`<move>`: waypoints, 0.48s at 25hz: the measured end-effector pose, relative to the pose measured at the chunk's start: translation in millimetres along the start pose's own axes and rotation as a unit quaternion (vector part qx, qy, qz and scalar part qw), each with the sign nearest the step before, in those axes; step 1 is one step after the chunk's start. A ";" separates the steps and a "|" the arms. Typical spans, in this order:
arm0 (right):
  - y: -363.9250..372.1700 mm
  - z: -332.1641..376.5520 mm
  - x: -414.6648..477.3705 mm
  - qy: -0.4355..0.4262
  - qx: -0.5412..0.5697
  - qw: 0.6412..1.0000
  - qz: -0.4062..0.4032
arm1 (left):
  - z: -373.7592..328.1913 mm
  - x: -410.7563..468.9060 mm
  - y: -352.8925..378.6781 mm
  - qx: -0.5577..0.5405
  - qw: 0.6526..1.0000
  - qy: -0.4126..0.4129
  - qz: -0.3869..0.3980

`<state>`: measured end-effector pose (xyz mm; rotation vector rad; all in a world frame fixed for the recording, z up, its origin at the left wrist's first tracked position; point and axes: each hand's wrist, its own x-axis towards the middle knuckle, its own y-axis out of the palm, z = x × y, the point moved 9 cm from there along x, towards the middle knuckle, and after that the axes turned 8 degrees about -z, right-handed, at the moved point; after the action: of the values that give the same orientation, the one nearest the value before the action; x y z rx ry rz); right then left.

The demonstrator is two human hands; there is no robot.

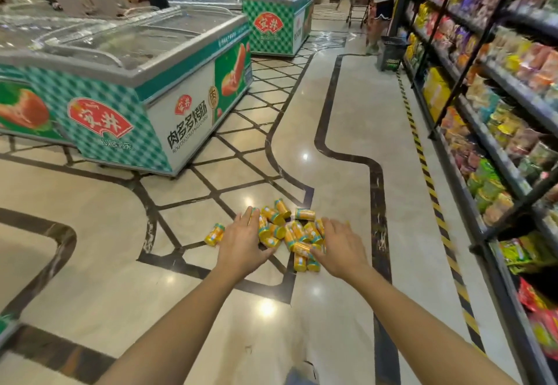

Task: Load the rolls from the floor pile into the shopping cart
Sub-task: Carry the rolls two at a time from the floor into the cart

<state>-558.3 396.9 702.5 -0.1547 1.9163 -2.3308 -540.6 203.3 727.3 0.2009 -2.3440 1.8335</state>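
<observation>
Arms (187, 309) reach out and down to rolls (297, 230) piled on the floor (347, 173), left hand (243, 244) at the pile's left edge, right hand (342, 248) at its right, both palms down, fingers spread, grasping nothing.

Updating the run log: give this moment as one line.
left hand: open, at rolls | right hand: open, at rolls | rolls: floor pile

view: head, single wide-angle | stance: worn high, facing forward and down along floor (347, 119) | range: left hand (241, 247) and right hand (342, 250) close, mid-frame | flanks: freezer (169, 82) left, shelves (498, 97) right
</observation>
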 end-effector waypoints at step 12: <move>80.7 -73.2 217.9 0.079 0.036 0.991 0.102 | 7.4 204.0 144.4 -0.066 0.989 -0.053 0.120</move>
<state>-782.6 418.1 609.7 0.2295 1.8115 -2.3308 -769.8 229.1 630.7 -0.0003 -2.6530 1.7981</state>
